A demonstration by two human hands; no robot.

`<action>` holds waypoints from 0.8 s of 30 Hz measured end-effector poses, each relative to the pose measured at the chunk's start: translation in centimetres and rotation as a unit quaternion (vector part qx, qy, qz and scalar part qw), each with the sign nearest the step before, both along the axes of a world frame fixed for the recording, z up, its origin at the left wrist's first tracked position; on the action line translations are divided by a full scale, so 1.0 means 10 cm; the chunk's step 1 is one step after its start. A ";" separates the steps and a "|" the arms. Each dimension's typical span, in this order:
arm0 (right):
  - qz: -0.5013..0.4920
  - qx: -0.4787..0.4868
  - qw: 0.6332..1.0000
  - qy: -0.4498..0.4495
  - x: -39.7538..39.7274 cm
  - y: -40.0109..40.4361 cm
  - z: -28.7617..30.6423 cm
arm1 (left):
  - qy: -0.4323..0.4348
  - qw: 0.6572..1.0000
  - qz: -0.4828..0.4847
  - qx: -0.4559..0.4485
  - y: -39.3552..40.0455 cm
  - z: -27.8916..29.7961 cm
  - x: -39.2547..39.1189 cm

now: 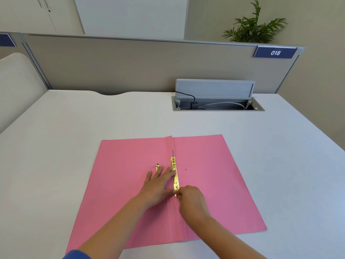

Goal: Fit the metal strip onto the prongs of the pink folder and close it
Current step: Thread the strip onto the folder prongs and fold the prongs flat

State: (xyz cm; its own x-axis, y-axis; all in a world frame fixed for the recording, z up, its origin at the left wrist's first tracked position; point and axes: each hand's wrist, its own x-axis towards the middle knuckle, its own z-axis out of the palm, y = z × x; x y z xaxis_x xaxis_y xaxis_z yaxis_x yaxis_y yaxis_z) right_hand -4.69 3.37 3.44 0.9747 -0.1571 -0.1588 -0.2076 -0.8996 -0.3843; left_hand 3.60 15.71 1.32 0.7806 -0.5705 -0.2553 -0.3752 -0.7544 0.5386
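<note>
The pink folder (214,184) lies open and flat on the white desk. A gold metal strip (175,174) runs along its centre fold. A thin prong (173,153) sticks up at the strip's far end. My left hand (158,184) lies flat on the left flap, fingers spread, its index finger touching the strip. A second small gold piece (157,166) lies by my left fingertips. My right hand (192,199) pinches the near end of the strip.
An open grey cable box (214,101) with cords is sunk into the desk (74,137) behind the folder. A beige partition (130,62) with a blue "018" label (275,52) bounds the far edge. A plant (255,25) stands beyond.
</note>
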 end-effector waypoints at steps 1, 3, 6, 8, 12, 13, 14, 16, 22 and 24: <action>-0.002 0.002 1.000 0.002 0.01 0.02 0.01 | 0.000 1.000 0.000 0.000 0.00 0.00 0.00; -0.009 0.007 1.000 0.003 0.02 0.04 0.03 | 0.001 1.000 0.002 -0.001 0.00 0.01 0.00; -0.014 0.008 1.000 0.001 -0.01 0.04 0.02 | 0.001 1.000 0.003 -0.001 -0.01 0.01 0.00; -0.011 0.005 1.000 -0.011 -0.06 0.05 0.01 | 0.001 1.000 0.003 0.000 -0.01 0.01 0.00; 0.001 -0.014 0.999 -0.030 -0.14 0.08 -0.03 | 0.010 1.000 0.003 -0.009 0.01 0.01 0.01; 0.006 -0.020 0.999 -0.030 -0.15 0.07 -0.04 | 0.010 1.000 0.003 -0.009 0.01 0.01 0.01; 0.017 -0.032 0.999 -0.034 -0.16 0.05 -0.07 | 0.009 1.000 0.002 -0.009 0.01 0.00 0.01; 0.050 -0.057 0.996 -0.035 -0.17 -0.02 -0.10 | 0.008 1.000 0.002 -0.008 0.00 0.00 0.01; 0.114 -0.072 0.986 -0.093 -0.22 -0.22 0.00 | 0.007 1.000 0.005 -0.003 0.01 0.00 0.00; 0.109 -0.027 0.991 -0.079 -0.21 -0.24 -0.04 | 0.008 1.000 0.005 -0.002 0.00 0.01 0.00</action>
